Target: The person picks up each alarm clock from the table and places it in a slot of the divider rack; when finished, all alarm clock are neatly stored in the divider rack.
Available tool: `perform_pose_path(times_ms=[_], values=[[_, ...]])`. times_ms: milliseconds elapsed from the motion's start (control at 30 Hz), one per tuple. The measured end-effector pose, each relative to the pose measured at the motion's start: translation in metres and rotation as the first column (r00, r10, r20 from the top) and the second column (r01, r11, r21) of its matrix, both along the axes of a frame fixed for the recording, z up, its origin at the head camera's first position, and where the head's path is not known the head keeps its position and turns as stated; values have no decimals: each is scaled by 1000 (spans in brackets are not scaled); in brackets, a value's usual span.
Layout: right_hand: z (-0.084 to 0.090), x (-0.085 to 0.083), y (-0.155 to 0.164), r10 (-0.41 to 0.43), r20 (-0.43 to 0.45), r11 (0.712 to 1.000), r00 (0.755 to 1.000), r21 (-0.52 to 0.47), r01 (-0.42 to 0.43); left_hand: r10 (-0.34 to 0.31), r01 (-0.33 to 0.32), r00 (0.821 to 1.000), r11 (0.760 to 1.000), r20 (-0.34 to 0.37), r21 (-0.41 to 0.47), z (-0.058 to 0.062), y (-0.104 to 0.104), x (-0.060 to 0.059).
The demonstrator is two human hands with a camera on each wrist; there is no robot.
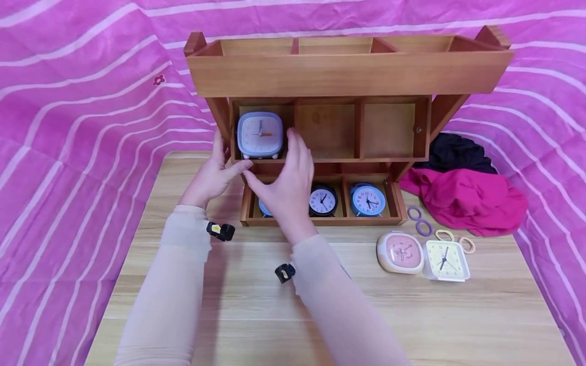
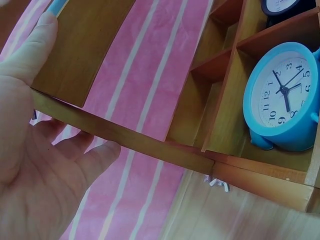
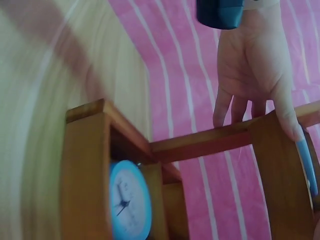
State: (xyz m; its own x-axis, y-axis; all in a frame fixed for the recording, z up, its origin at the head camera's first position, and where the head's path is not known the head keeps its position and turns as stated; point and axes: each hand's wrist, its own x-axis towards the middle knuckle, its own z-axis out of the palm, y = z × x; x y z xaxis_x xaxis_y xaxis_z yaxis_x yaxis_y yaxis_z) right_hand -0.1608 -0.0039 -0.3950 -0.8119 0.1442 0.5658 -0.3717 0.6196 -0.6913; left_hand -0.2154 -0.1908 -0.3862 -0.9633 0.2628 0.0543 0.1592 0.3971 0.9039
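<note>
1. Two hands meet at the left middle compartment of a wooden shelf rack (image 1: pixel 348 73) standing at the centre of the head view on the counter (image 1: pixel 256 310).
2. A square lavender clock (image 1: pixel 260 134) stands upright in that compartment, upper centre-left of the frame, its feet on the compartment floor.
3. The left hand (image 1: pixel 211 175) sits at the rack's left edge; its thumb reaches toward the clock's lower left corner, and the left wrist view shows the other fingers (image 2: pixel 95 155) loosely straight beneath the wooden rail, closed on nothing.
4. The right hand (image 1: pixel 286 178) is raised in front of the compartment, just right of the clock, fingers straight and together, holding nothing; whether they touch the clock I cannot tell.
5. In the bottom tier sit a black clock (image 1: pixel 323 200) and a blue round clock (image 1: pixel 368 200), each in its own compartment; another blue one is mostly hidden behind the right hand.
6. At lower right on the counter lie a pink clock (image 1: pixel 400 252) and a cream clock (image 1: pixel 446 260), touching, with hair ties (image 1: pixel 420 220) just above and magenta cloth (image 1: pixel 467 201) near them.
</note>
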Motion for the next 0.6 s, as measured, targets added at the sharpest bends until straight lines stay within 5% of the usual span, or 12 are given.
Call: perform_pose_path(times_ms=[200, 400, 500, 600], values=[[-24, 32, 31, -31, -20, 999, 999, -18, 31, -14, 14, 1000, 1000, 18, 1, 19, 7, 11], [-66, 69, 72, -153, 106, 988, 983, 21, 151, -24, 24, 999, 1000, 21, -12, 23, 9, 13], [-84, 85, 96, -255, 236, 967, 938, 83, 242, -28, 28, 999, 999, 27, -20, 23, 8, 12], [-99, 101, 120, -347, 374, 938, 860, 145, 315, -22, 23, 999, 999, 43, -36, 22, 8, 12]])
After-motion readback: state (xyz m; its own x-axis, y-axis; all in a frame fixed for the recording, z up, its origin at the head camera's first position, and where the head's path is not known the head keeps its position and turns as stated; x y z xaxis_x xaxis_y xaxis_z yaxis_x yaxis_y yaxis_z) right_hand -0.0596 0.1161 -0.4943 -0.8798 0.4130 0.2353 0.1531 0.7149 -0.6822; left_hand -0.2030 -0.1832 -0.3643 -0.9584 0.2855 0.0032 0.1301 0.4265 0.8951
